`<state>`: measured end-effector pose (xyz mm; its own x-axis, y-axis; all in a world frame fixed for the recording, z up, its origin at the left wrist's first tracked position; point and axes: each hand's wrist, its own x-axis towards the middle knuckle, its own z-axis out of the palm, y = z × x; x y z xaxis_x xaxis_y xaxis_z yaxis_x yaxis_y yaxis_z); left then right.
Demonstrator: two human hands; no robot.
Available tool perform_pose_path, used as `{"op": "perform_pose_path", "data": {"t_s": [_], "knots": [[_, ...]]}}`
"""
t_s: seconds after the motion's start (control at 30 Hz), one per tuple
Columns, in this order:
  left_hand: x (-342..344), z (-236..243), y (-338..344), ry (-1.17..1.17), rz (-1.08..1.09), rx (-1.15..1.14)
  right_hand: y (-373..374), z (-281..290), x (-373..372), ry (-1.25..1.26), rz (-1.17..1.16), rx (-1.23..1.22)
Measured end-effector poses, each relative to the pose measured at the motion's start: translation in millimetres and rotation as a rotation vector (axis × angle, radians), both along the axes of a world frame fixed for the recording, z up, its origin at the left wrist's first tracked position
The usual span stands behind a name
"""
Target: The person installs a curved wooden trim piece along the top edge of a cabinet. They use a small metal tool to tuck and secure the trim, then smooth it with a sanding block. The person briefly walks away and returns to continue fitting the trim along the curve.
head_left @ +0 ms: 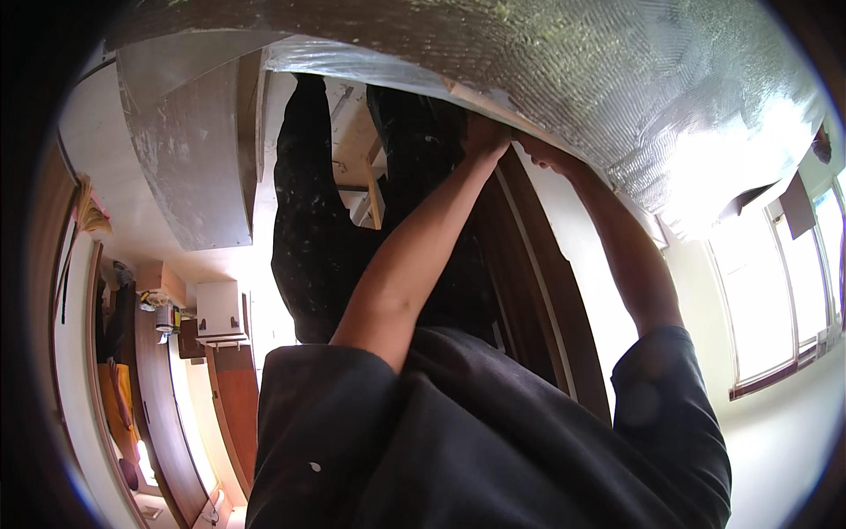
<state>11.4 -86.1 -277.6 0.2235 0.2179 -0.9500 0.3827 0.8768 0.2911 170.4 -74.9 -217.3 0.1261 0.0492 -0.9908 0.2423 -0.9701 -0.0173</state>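
Observation:
A large board (617, 79) spans the top of the view, its surface spread with a shiny, comb-ridged coating that looks like adhesive. Its thin pale edge (502, 110) faces me. My left hand (486, 137) is closed at this edge, its fingers mostly hidden. Just to the right, my right hand (539, 153) grips the same edge with curled fingers. The two hands are close together and both arms are stretched out. Glare washes out the board's right part.
A grey-brown panel (198, 150) stands at the left. Dark brown boards (538, 273) lie beside my legs. Farther left are a white cabinet (218, 310) and a person in yellow (122, 397). A bright window (767, 291) is at the right.

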Motion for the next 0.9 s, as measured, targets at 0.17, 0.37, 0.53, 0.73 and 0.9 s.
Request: {"op": "perform_pose_path", "data": {"t_s": [0.17, 0.37, 0.53, 0.73, 0.9], "knots": [[-6, 7, -4, 0.016, -0.050, -0.119, 4, -4, -11, 0.068, 0.065, 0.022], [5, -28, -2, -0.070, 0.088, 0.013, 16, -10, -14, 0.034, 0.125, -0.021], [8, -44, -6, -0.106, 0.106, 0.035, 25, -5, -11, 0.030, 0.155, -0.054], [14, -54, -7, -0.114, 0.098, 0.047, 21, -3, -16, 0.017, 0.200, -0.079], [24, -67, -11, -0.114, 0.092, 0.062, 23, 0, 2, 0.043, 0.169, -0.101]]}}
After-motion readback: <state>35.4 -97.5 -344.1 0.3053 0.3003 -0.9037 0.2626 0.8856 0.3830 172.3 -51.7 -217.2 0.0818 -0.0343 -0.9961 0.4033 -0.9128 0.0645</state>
